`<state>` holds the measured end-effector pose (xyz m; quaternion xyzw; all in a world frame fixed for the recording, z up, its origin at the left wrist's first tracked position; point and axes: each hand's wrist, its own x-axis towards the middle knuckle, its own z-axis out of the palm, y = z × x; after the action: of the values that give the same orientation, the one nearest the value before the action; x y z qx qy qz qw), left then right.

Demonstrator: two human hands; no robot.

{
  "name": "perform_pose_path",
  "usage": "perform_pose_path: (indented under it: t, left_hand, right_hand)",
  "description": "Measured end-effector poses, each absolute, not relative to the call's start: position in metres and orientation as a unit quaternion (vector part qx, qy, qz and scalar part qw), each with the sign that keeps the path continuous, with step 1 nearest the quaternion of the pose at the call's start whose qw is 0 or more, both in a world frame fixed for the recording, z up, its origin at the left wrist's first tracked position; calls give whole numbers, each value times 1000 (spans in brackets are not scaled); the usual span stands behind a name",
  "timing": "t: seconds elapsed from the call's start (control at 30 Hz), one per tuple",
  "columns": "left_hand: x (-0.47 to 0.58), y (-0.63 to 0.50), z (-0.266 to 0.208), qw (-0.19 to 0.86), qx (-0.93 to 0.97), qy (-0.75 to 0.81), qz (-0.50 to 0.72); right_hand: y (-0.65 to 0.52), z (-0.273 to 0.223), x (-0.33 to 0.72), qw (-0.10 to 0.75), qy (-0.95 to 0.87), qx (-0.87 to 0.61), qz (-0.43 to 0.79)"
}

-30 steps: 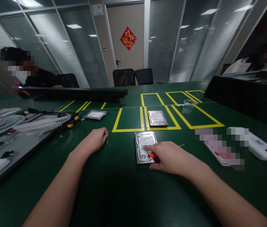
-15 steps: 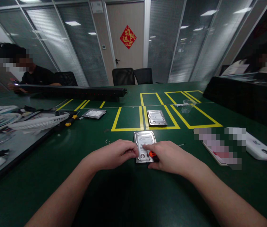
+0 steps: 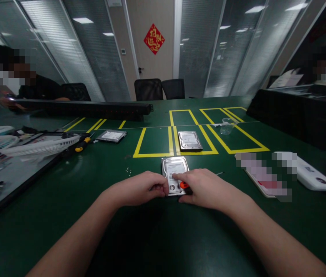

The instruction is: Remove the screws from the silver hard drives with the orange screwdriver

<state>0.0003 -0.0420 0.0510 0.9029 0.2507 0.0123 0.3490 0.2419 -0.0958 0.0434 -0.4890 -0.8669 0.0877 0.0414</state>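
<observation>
A silver hard drive (image 3: 175, 165) with a white label lies on the green table just in front of me. My left hand (image 3: 153, 185) has its fingers curled against the drive's lower left edge, gripping it there. Over the right side of the drive, my right hand (image 3: 199, 186) is closed on a screwdriver (image 3: 184, 185) with an orange and black handle. Its thin shaft comes out to the right behind the hand, pointing away from the drive. The right index finger rests on the label. Several tiny screws (image 3: 128, 171) lie left of the drive.
Farther off are a second hard drive (image 3: 190, 141), another drive (image 3: 112, 135) and a yellow-black screwdriver (image 3: 83, 144). A plastic cup (image 3: 227, 126), a phone (image 3: 259, 177) and a white device (image 3: 310, 173) lie right. Racket-like white frames (image 3: 42, 146) stand left. Two people sit across.
The view has tilted slightly, so the table's things sit a little higher and further left. Both hands stay at the hard drive; the left fingers have shifted slightly at its edge.
</observation>
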Motion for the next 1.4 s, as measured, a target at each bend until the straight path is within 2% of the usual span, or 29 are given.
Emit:
perform_pose_path:
  t: [1.4]
  left_hand:
    - [3,-43,53,338,904,262,-2]
  right_hand:
    - [-95,38,243,59,-873,-479,77]
